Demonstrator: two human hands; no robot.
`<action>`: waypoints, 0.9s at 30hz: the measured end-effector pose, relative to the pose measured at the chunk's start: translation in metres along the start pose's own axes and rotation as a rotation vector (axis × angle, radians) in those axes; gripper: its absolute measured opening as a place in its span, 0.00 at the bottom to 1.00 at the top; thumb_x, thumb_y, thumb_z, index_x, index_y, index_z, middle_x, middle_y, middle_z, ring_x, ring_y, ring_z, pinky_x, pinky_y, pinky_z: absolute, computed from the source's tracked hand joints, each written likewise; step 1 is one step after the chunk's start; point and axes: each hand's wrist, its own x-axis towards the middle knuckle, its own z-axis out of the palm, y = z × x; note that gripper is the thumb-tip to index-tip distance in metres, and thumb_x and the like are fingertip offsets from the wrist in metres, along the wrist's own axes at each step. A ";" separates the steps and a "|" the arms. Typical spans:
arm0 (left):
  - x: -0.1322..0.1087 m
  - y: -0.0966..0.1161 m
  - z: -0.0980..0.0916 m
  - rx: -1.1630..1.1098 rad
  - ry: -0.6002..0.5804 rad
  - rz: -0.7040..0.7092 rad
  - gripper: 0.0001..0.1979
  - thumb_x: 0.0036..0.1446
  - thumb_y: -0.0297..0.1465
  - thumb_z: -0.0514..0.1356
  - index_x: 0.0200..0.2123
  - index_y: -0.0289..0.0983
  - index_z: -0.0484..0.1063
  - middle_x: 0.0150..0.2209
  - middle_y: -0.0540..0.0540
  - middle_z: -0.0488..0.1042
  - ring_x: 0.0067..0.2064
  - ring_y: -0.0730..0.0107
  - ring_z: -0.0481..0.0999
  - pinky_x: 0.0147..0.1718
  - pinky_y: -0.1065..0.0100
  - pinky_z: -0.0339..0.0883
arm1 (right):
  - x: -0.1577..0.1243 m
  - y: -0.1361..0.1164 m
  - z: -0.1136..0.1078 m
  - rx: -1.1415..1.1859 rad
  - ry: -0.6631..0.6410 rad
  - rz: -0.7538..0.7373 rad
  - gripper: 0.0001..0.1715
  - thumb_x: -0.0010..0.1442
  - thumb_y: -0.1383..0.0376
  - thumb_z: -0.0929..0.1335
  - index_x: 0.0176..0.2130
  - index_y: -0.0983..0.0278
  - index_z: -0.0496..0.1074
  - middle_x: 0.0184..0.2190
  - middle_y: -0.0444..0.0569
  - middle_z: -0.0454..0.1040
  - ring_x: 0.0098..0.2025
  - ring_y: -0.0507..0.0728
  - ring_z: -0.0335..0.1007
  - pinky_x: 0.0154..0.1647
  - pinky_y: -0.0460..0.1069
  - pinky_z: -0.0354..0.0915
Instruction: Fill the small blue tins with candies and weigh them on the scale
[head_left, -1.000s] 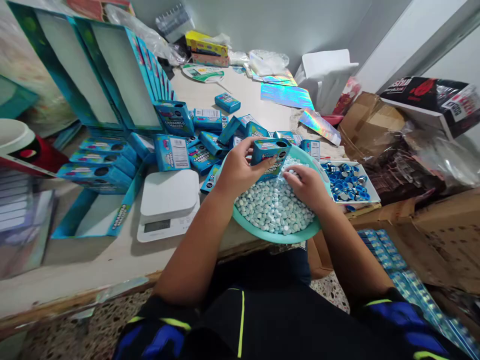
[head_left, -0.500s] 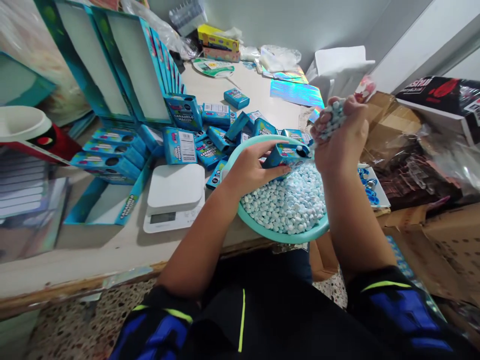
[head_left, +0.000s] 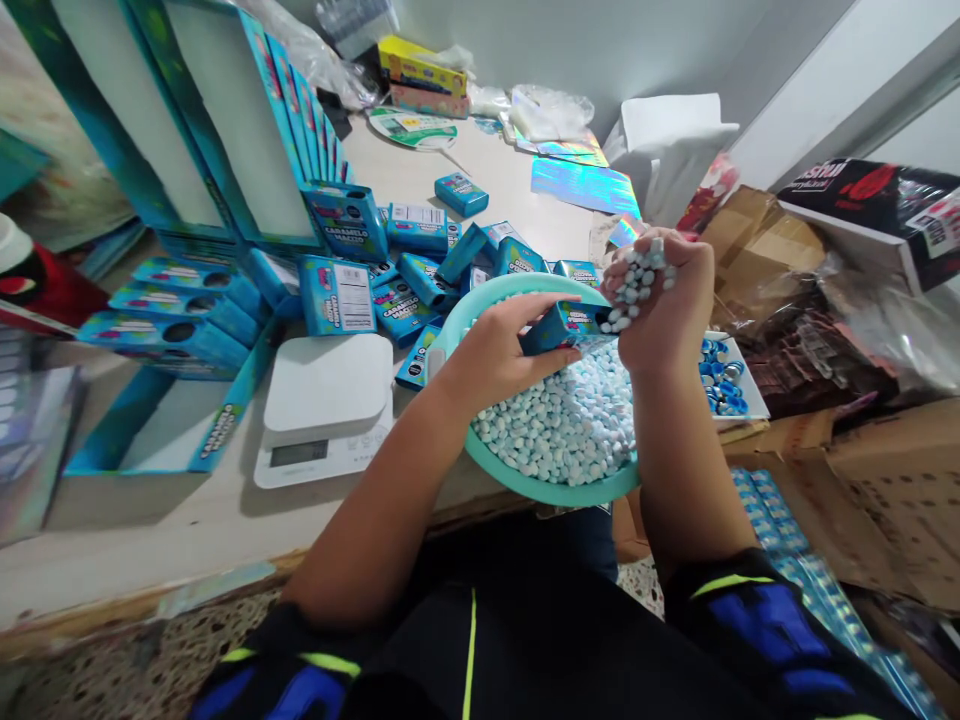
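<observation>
Over the bowl at the worktop's front edge, steady the box, pinched by the left hand between thumb and fingers, and trickle sweets slowly from the right hand (fingers loosely curled around them) into the box's hole

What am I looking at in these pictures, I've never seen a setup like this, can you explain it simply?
There's no machine here: these are a person's own bare hands, and every picture comes from one camera worn on that person's head, looking forward and down.

The left hand grips a small blue box over a teal basin. The right hand, cupped beside the box's opening, holds a handful of pale pieces; many similar ones fill the basin.

On the table, a white scale sits left of the basin, with more blue boxes piled behind it.
</observation>
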 end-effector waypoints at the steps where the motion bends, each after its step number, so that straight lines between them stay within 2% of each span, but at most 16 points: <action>1: 0.000 0.001 0.000 0.007 -0.006 0.005 0.25 0.59 0.38 0.70 0.58 0.39 0.75 0.53 0.43 0.80 0.52 0.61 0.81 0.47 0.62 0.78 | 0.000 0.001 -0.002 -0.020 -0.018 -0.007 0.13 0.54 0.52 0.64 0.31 0.59 0.62 0.27 0.45 0.64 0.28 0.52 0.61 0.27 0.49 0.57; 5: 0.001 0.002 0.000 0.024 -0.023 -0.017 0.25 0.60 0.40 0.69 0.58 0.41 0.75 0.53 0.44 0.81 0.52 0.60 0.81 0.51 0.60 0.78 | 0.002 0.005 -0.011 -0.113 -0.115 -0.051 0.17 0.56 0.49 0.63 0.32 0.59 0.61 0.29 0.47 0.65 0.33 0.54 0.67 0.31 0.51 0.63; 8: 0.000 0.002 -0.001 0.036 -0.018 -0.037 0.25 0.60 0.41 0.68 0.58 0.41 0.75 0.53 0.44 0.80 0.52 0.60 0.81 0.52 0.59 0.78 | 0.003 0.006 -0.017 -0.127 -0.155 -0.066 0.19 0.56 0.48 0.64 0.32 0.59 0.59 0.30 0.47 0.65 0.34 0.55 0.69 0.32 0.52 0.65; 15: -0.001 0.003 -0.002 0.034 -0.023 -0.062 0.25 0.61 0.42 0.68 0.59 0.41 0.74 0.51 0.44 0.81 0.49 0.60 0.81 0.51 0.58 0.78 | -0.004 0.005 -0.011 -0.104 -0.150 -0.051 0.23 0.58 0.45 0.65 0.29 0.59 0.56 0.27 0.46 0.64 0.33 0.54 0.70 0.35 0.52 0.69; 22: -0.001 0.003 -0.001 0.146 -0.003 0.100 0.23 0.62 0.37 0.67 0.58 0.40 0.74 0.55 0.42 0.80 0.57 0.56 0.79 0.60 0.53 0.74 | -0.010 0.003 -0.006 -0.204 -0.100 -0.070 0.31 0.60 0.37 0.64 0.27 0.59 0.56 0.25 0.45 0.63 0.30 0.52 0.68 0.32 0.51 0.70; 27: 0.000 0.003 -0.003 0.121 0.012 0.073 0.23 0.61 0.38 0.68 0.58 0.40 0.74 0.55 0.42 0.80 0.55 0.57 0.80 0.54 0.57 0.77 | -0.007 0.007 -0.009 -0.196 -0.123 -0.095 0.29 0.60 0.39 0.64 0.27 0.59 0.56 0.25 0.44 0.61 0.30 0.52 0.67 0.36 0.51 0.71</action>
